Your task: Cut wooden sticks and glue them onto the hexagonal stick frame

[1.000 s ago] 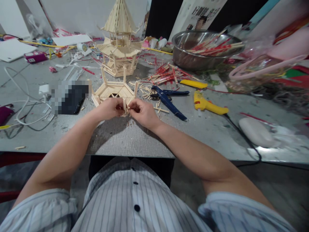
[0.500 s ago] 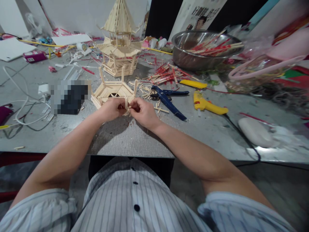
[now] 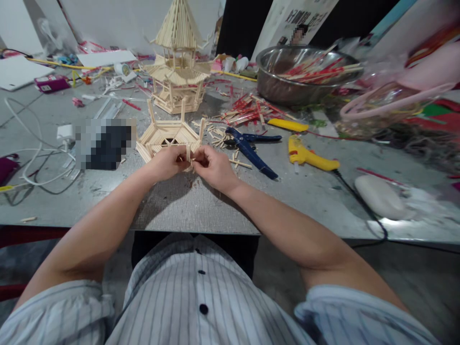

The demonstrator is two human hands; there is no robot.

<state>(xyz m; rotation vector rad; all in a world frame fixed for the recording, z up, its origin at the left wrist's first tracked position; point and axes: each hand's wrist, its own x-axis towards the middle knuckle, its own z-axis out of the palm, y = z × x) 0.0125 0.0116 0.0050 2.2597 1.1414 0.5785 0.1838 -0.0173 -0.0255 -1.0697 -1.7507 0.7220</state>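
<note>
A six-sided frame of pale wooden sticks (image 3: 167, 128) lies on the table before me, with short posts standing up from its corners. My left hand (image 3: 167, 162) is closed at the frame's near side, its fingertips beside a short upright stick post (image 3: 188, 153). From the right, my right hand (image 3: 212, 165) pinches at the foot of the same post; what sits between its fingertips is too small to make out. Both hands hide the near edge of the frame. Behind it rises a tiered stick pagoda (image 3: 178, 72) with a pointed roof.
To the right lie blue-handled cutters (image 3: 251, 148), a yellow glue gun (image 3: 309, 155) and a yellow utility knife (image 3: 287, 125). Farther back are red-wrapped sticks (image 3: 246, 110) and a steel bowl (image 3: 287, 91). A blurred-out dark device (image 3: 108, 143) and white cables are at left.
Hardly anything differs. Both hands keep their place at the near post, with at most a slight shift of the fingers.
</note>
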